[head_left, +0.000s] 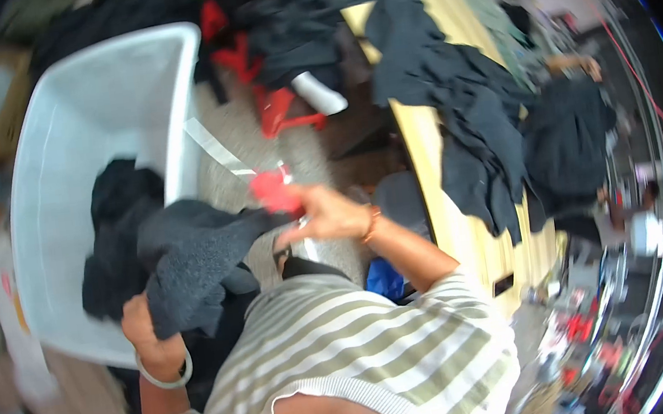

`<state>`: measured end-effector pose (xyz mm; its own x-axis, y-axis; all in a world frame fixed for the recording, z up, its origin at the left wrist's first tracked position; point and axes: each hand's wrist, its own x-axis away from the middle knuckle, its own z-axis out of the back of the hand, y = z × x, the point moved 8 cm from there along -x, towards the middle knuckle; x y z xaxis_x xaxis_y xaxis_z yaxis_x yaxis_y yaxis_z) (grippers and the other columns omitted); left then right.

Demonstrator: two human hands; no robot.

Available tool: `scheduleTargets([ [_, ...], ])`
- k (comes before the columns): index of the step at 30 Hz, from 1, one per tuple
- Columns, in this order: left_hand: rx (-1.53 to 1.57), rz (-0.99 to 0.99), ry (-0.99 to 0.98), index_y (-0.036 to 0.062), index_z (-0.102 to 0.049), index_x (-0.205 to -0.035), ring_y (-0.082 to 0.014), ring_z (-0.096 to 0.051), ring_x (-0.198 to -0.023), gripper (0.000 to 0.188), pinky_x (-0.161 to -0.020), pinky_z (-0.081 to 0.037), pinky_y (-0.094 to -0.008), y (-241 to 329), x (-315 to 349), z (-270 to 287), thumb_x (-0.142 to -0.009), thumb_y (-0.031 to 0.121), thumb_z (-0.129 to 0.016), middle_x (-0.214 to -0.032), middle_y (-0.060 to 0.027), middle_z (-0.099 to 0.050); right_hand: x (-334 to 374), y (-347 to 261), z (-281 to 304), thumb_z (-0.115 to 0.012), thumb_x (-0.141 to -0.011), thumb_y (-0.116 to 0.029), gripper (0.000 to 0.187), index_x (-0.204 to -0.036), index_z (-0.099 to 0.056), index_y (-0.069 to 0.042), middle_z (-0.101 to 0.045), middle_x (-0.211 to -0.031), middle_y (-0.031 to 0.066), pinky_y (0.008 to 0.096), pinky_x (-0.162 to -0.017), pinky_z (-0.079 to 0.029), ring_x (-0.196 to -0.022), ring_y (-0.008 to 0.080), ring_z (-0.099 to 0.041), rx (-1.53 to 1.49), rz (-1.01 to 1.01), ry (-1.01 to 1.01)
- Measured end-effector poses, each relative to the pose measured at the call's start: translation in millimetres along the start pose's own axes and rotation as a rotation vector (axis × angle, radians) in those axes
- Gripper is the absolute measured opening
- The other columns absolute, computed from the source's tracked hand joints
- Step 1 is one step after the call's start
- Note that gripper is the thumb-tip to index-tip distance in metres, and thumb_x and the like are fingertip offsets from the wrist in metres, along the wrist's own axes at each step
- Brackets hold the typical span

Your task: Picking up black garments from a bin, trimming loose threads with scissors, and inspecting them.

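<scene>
A dark grey fleece-like garment (197, 251) is bunched over the near right rim of a large white plastic tub (42, 215). My left hand (148, 334) is closed on its lower left edge; a pale bangle circles that wrist. At the garment's narrow right end, my right hand (331, 214) appears to pinch the cloth between thumb and fingers. Beside those fingertips shows a blurred red object (274, 191); whether I hold it or it lies behind, I cannot make out. Black cloth (118, 231) lies inside the tub, partly under the garment.
A red stool (276, 115) stands ahead, with dark clothes (288, 40) above it. To the right, a long pale wooden table (425, 164) bears several dark garments (447, 71) and a phone (504, 284). A person's arm (573, 63) reaches over the table's far side.
</scene>
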<state>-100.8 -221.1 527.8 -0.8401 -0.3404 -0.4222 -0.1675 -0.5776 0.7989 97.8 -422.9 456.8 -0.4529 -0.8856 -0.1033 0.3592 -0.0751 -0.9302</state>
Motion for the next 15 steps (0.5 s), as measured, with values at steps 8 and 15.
scheduleTargets([
  [8,0.401,-0.224,-0.492,-0.0095,-0.055,-0.117,-0.0237,-0.057,-0.108,0.032,-0.096,-0.041,-0.0336,105,-92,-153,-0.087,0.0,-0.054,-0.117,-0.0161,-0.059,36,-34,23,-0.076,-0.068,-0.017,0.045,-0.105,-0.057,0.001,-0.066,-0.091,0.0147,0.0348,-0.074,-0.049,-0.081,0.0218,-0.064,-0.128,0.239,0.338],
  [15,0.502,-0.268,-0.534,-0.0086,-0.058,-0.113,-0.0305,-0.059,-0.102,0.033,-0.083,-0.05,-0.0321,105,-120,-213,-0.085,0.008,-0.059,-0.123,-0.0242,-0.051,71,-22,118,-0.066,-0.077,-0.009,0.024,-0.098,-0.063,0.002,-0.067,-0.088,0.009,0.0296,-0.078,-0.049,-0.08,0.0109,-0.058,-0.233,-0.083,0.41],
])
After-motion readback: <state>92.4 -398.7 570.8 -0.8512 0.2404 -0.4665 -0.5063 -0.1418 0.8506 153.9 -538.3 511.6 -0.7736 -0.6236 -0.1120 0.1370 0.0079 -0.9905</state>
